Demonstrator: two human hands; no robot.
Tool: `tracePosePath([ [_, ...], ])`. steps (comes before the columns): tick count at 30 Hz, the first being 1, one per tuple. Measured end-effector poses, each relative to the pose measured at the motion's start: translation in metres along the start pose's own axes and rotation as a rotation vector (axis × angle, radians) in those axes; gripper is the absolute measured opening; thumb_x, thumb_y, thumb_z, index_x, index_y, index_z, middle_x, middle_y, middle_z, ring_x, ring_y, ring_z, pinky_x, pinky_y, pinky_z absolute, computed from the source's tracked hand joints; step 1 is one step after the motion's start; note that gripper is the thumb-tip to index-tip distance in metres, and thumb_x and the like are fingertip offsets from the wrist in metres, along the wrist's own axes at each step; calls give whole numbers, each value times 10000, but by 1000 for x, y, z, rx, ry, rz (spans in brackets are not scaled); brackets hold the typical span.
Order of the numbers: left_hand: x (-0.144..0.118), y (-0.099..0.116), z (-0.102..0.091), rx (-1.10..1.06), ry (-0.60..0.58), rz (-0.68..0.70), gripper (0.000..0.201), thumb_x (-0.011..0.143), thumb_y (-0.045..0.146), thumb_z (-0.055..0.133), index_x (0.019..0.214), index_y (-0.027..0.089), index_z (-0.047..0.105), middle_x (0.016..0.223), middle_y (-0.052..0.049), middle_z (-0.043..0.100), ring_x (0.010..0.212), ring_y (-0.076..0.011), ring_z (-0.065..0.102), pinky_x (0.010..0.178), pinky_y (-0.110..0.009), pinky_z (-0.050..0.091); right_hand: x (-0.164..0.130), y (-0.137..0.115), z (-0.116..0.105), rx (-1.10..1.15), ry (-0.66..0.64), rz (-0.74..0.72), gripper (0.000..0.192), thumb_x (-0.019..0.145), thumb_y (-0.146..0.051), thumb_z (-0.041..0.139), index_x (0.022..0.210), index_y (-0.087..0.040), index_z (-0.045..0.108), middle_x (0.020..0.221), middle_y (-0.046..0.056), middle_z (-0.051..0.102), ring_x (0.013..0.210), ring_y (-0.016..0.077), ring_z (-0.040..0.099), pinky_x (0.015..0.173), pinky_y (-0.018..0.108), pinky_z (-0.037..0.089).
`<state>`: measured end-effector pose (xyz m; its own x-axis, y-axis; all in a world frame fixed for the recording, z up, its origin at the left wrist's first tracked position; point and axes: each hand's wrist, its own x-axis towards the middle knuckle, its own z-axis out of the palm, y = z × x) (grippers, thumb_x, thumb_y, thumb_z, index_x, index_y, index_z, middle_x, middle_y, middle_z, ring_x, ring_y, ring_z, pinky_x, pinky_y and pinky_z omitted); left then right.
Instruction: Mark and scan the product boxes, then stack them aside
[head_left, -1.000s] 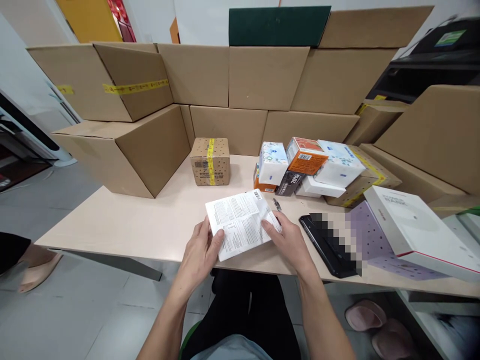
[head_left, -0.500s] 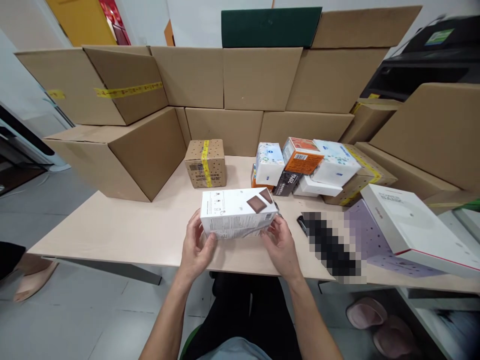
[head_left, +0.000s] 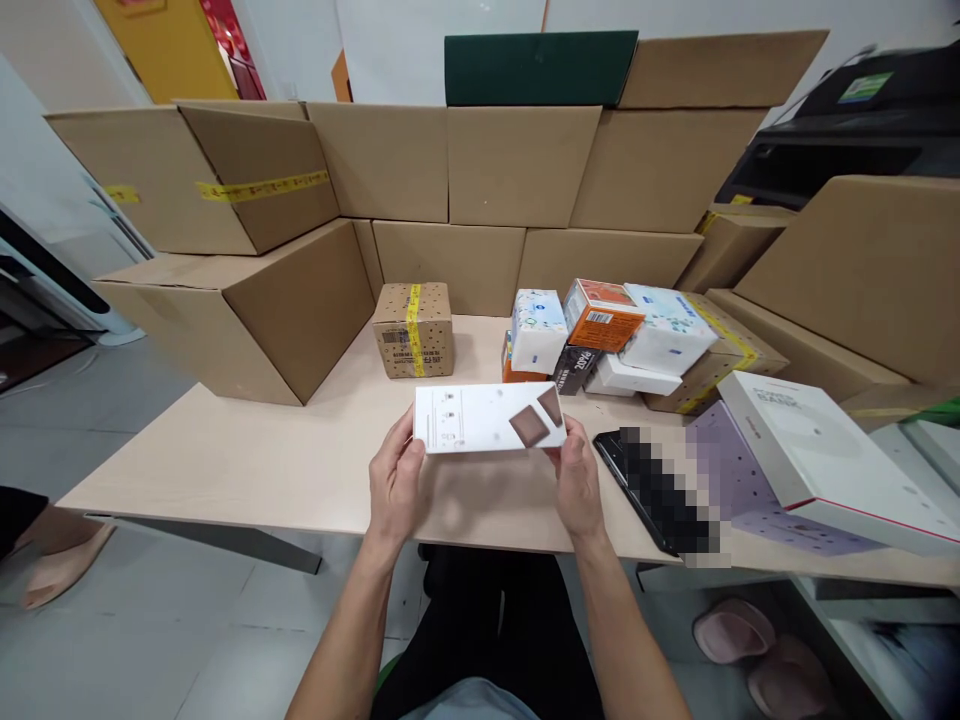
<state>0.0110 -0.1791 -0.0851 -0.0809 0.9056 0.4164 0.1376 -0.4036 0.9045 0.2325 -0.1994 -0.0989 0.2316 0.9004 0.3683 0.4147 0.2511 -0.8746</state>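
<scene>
Both forearms reach fwd, left hand (head_left: 397, 480) & right hand (head_left: 579, 482) raised, fingers curled in grip

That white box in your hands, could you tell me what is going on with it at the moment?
A person seated at the table holds a flat white box by its two ends, left hand and right hand, raised above the tabletop with its printed face toward the camera. Just beyond it sit a small taped cardboard box and a pile of small product boxes; a larger white box lies to the right.
</scene>
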Motion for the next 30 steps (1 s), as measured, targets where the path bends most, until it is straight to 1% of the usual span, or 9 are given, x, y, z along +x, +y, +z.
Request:
tracePosePath([
  [3, -13, -10, 2, -177, -14, 63, 507, 871, 423, 622, 1343, 239, 584, 1388, -94, 591, 1300, -315, 534, 1068, -449, 461, -6, 2, -3, 206, 136, 53, 542, 975, -617, 304, 1220, -196, 542, 1188, 119, 651, 1099, 270, 619, 938, 440, 494],
  [5, -24, -19, 1, -250, -19, 83, 499, 847, 385, 656, 1320, 237, 592, 1413, -107, 563, 1314, -317, 519, 1066, -444, 463, -14, 5, -5, 257, 125, 50, 485, 969, -597, 374, 1171, -199, 565, 1210, 118, 645, 1126, 270, 609, 953, 437, 484],
  [7, -35, -25, -1, -263, -2, 91, 424, 863, 351, 643, 1271, 239, 610, 1417, -111, 545, 1321, -300, 510, 1059, -424, 468, -23, 7, -5, 274, 102, 41, 401, 974, -546, 427, 1122, -208, 583, 1275, 121, 621, 1189, 263, 583, 975, 421, 479],
  [11, -47, -26, -2, -96, 41, 86, 239, 930, 316, 570, 1139, 234, 651, 1295, -99, 559, 1251, -244, 542, 1000, -370, 502, -39, 12, -3, 271, 62, 44, 273, 972, -450, 500, 1098, -222, 582, 1346, 123, 587, 1217, 243, 579, 953, 386, 509],
  [16, -50, -23, 4, 52, 85, 87, 238, 929, 314, 585, 1153, 241, 620, 1247, -92, 534, 1259, -236, 507, 1039, -387, 473, -44, 15, 3, 285, 61, 60, 254, 954, -382, 559, 1161, -234, 561, 1387, 118, 556, 1231, 230, 571, 1001, 393, 495],
  [20, -52, -25, 6, -9, 73, -39, 376, 934, 361, 575, 1292, 256, 522, 1332, -100, 533, 1284, -246, 510, 1076, -420, 450, -43, 15, 5, 308, 80, 74, 247, 939, -375, 582, 1137, -228, 567, 1360, 113, 577, 1213, 230, 581, 1007, 392, 492],
  [24, -51, -25, 3, -71, 20, -209, 546, 919, 415, 594, 1421, 293, 416, 1497, -91, 448, 1386, -268, 435, 1127, -452, 408, -43, 15, 3, 282, 59, 144, 336, 934, -405, 581, 1219, -227, 564, 1283, 100, 626, 1163, 233, 603, 985, 388, 503],
  [27, -46, -22, 1, -74, -18, -299, 555, 919, 446, 584, 1431, 287, 444, 1504, -80, 462, 1410, -286, 407, 1149, -480, 380, -41, 13, 2, 281, 13, 195, 416, 936, -424, 569, 1300, -223, 554, 1310, 100, 628, 1209, 256, 583, 1012, 412, 492],
  [30, -42, -18, 2, -114, -21, -259, 511, 916, 431, 588, 1395, 271, 505, 1462, -74, 517, 1389, -291, 437, 1142, -471, 391, -36, 11, 1, 324, 1, 179, 423, 930, -420, 574, 1305, -222, 565, 1336, 106, 620, 1244, 277, 568, 1027, 437, 489],
])
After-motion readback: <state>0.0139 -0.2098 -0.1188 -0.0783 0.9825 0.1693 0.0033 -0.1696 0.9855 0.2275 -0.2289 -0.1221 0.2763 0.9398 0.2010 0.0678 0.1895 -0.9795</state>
